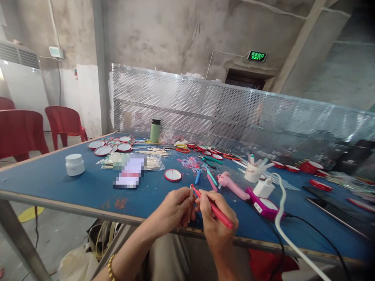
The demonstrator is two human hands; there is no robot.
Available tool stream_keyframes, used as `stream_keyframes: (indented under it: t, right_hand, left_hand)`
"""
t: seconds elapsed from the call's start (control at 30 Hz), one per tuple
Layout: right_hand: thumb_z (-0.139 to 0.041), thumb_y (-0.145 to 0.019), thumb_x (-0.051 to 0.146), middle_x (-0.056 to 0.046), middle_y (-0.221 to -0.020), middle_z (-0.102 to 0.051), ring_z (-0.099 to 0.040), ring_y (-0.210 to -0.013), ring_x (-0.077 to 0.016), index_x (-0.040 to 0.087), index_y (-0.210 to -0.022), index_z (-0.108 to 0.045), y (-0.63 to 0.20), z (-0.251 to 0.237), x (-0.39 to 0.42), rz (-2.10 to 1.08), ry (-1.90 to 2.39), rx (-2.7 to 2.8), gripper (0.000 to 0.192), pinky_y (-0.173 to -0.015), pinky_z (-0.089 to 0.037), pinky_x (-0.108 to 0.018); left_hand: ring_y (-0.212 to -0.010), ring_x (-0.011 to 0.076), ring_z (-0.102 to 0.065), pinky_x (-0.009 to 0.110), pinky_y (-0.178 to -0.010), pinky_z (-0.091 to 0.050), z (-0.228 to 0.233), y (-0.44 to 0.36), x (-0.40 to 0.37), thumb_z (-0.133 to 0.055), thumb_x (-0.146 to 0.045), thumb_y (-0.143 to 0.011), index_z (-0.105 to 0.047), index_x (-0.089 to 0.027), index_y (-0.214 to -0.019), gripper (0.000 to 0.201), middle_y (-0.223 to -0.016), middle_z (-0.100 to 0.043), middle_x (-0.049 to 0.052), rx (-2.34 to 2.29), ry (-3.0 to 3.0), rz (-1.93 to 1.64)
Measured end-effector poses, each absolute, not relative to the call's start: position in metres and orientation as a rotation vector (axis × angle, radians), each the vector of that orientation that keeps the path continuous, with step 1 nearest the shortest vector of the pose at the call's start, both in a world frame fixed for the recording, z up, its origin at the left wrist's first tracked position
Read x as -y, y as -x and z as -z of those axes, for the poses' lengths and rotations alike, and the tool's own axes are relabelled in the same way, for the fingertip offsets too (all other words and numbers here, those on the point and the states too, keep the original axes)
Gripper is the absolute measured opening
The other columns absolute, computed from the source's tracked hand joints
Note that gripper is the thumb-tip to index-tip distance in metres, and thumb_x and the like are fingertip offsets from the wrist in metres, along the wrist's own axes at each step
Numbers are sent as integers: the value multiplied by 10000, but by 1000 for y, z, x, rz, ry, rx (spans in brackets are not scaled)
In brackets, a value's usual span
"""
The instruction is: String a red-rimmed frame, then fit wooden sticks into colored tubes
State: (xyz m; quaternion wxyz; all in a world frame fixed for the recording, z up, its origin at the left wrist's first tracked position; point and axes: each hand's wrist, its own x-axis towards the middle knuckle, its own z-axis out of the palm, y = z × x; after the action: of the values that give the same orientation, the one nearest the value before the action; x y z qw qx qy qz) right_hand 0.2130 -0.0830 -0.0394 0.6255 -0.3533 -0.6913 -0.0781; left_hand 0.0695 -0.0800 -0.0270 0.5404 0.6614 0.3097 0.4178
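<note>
Clamped pencil-fashion in right hand (217,215), seemingly for control: red plastic-looking pen-shaped tool (219,214), aimed toward ten-thirty at slim pale stick-like piece (191,192) pinched by left hand (177,207).

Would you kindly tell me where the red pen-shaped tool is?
In the head view, the red pen-shaped tool is low, right of centre, in the right hand, its tip beside the left hand.

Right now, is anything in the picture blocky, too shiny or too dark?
In the head view, the lit phone is covered in coarse blocks, so its screen can't be read; in the head view, the metal mesh panel has pale glare streaks towards the picture's right; in the head view, the top right corner falls dark, while the exit sign glows green.
</note>
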Motion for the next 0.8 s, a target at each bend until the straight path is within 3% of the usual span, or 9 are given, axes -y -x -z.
stream_keyframes:
  t: [0.8]
  right_hand:
    - [-542,-938,170,10,-721,-698,-675,-600,-114,185,-866,-654,-214,39,81,183,819,1594,135,-599,-522,-199]
  left_hand:
    - [-411,56,-423,144,-362,-321,30,-70,77,-410,-481,-971,-472,-182,-778,361,-553,-486,-54,-708,-1601,-1016]
